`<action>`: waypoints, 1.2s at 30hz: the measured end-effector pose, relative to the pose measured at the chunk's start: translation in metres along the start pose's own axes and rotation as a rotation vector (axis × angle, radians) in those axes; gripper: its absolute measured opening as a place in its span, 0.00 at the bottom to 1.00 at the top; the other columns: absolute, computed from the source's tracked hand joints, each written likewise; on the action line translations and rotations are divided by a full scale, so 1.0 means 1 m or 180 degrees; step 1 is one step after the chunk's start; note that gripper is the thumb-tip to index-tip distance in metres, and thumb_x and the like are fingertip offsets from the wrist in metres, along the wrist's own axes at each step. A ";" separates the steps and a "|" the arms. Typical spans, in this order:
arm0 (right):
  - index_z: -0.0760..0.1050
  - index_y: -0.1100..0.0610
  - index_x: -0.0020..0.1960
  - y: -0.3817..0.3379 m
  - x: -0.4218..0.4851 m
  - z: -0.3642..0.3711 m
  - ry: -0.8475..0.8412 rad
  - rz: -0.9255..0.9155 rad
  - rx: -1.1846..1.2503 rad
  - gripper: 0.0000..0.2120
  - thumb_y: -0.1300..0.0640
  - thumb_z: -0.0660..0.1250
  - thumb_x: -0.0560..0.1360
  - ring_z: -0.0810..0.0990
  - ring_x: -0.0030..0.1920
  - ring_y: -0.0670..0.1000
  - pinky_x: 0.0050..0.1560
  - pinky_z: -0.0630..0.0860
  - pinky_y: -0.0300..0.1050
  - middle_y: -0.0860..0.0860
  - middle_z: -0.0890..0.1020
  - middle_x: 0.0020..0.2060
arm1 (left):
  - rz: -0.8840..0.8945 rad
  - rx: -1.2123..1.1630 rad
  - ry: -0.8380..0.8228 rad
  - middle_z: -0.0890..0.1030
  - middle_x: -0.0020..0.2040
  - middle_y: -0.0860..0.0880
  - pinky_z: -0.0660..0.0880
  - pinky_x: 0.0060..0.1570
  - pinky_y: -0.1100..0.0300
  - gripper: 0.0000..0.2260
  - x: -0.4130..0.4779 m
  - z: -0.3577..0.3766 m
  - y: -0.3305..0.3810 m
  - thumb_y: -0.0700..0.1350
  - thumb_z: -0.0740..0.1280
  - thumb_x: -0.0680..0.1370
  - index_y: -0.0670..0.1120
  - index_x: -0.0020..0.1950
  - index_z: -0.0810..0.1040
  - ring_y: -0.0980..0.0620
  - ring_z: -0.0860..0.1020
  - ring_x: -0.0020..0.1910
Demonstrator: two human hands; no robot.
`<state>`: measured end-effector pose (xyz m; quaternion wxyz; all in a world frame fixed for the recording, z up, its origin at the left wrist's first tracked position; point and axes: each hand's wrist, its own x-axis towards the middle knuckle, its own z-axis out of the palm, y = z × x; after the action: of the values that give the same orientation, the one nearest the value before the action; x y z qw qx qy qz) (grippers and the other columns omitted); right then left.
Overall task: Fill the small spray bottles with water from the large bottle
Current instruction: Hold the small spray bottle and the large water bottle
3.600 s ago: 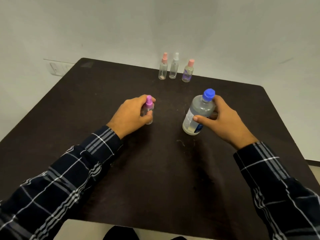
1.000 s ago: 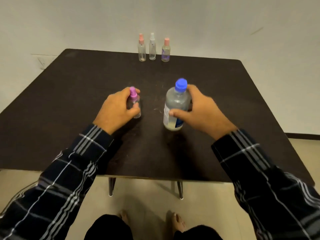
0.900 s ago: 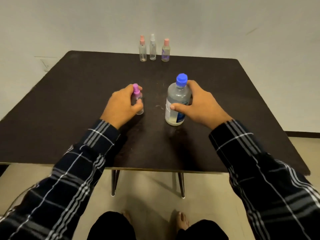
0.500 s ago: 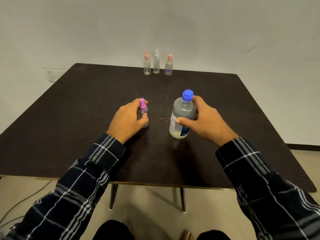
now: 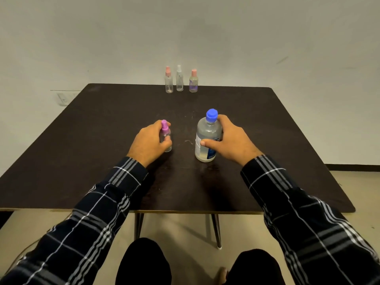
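Note:
A small clear spray bottle with a purple cap (image 5: 165, 131) stands upright on the dark table (image 5: 102, 124), and my left hand (image 5: 149, 144) is wrapped around its body. The large clear water bottle (image 5: 207, 136), blue cap on, stands upright to its right with my right hand (image 5: 231, 142) gripping its side. Three more small spray bottles stand in a row at the table's far edge: a pink-capped one (image 5: 168, 82), a white-capped one (image 5: 179, 81) and a shorter pink-capped one (image 5: 193, 81).
A pale wall rises directly behind the table's far edge. A wall socket (image 5: 63, 98) sits low on the left. Below the near edge I see the table legs (image 5: 216, 229), the floor and my knees. A few light smears (image 5: 188, 141) mark the tabletop between the two held bottles.
My hands keep the same grip on both bottles, which stay standing on the table. Only the camera view has shifted, tilting up and pulling back.

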<state>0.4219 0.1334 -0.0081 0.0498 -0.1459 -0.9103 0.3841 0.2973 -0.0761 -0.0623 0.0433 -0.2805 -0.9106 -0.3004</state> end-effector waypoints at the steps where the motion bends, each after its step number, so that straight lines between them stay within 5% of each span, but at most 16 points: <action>1: 0.61 0.49 0.74 -0.001 -0.001 0.000 0.0006 0.0008 -0.0019 0.36 0.49 0.76 0.72 0.77 0.62 0.52 0.58 0.72 0.44 0.50 0.76 0.65 | 0.0000 -0.0024 0.0014 0.81 0.54 0.53 0.78 0.55 0.55 0.16 -0.001 0.000 0.000 0.45 0.67 0.79 0.49 0.67 0.75 0.54 0.80 0.50; 16: 0.63 0.53 0.72 -0.010 -0.026 0.003 -0.0012 0.0158 -0.0256 0.34 0.49 0.75 0.73 0.75 0.64 0.56 0.60 0.73 0.49 0.55 0.75 0.67 | -0.0073 -0.0097 0.0014 0.83 0.59 0.47 0.76 0.61 0.48 0.16 -0.026 -0.007 0.017 0.43 0.67 0.77 0.45 0.65 0.76 0.45 0.81 0.57; 27: 0.61 0.54 0.74 -0.009 -0.041 0.006 -0.0024 0.0250 -0.0107 0.35 0.51 0.75 0.73 0.74 0.67 0.57 0.65 0.73 0.53 0.55 0.73 0.69 | -0.0039 -0.0137 -0.0169 0.81 0.60 0.48 0.76 0.61 0.53 0.18 -0.051 -0.006 0.019 0.43 0.67 0.79 0.46 0.69 0.74 0.49 0.80 0.57; 33: 0.50 0.54 0.80 -0.007 -0.050 0.018 0.0268 0.0286 0.0077 0.45 0.53 0.75 0.73 0.71 0.70 0.59 0.68 0.71 0.56 0.57 0.69 0.73 | -0.0108 -0.0206 -0.0183 0.80 0.62 0.46 0.75 0.63 0.54 0.18 -0.061 -0.014 0.016 0.42 0.66 0.80 0.45 0.70 0.72 0.49 0.79 0.59; 36: 0.53 0.53 0.77 -0.008 -0.071 0.027 0.1148 0.0518 0.0317 0.45 0.50 0.77 0.71 0.75 0.65 0.58 0.62 0.76 0.54 0.57 0.69 0.71 | -0.0193 -0.0378 -0.0315 0.79 0.65 0.47 0.73 0.63 0.54 0.21 -0.067 -0.013 0.013 0.44 0.66 0.81 0.46 0.74 0.69 0.49 0.78 0.62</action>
<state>0.4824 0.0880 -0.0203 0.1879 -0.2827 -0.8518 0.3990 0.3590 -0.1069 -0.0617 -0.0277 -0.2695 -0.9003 -0.3408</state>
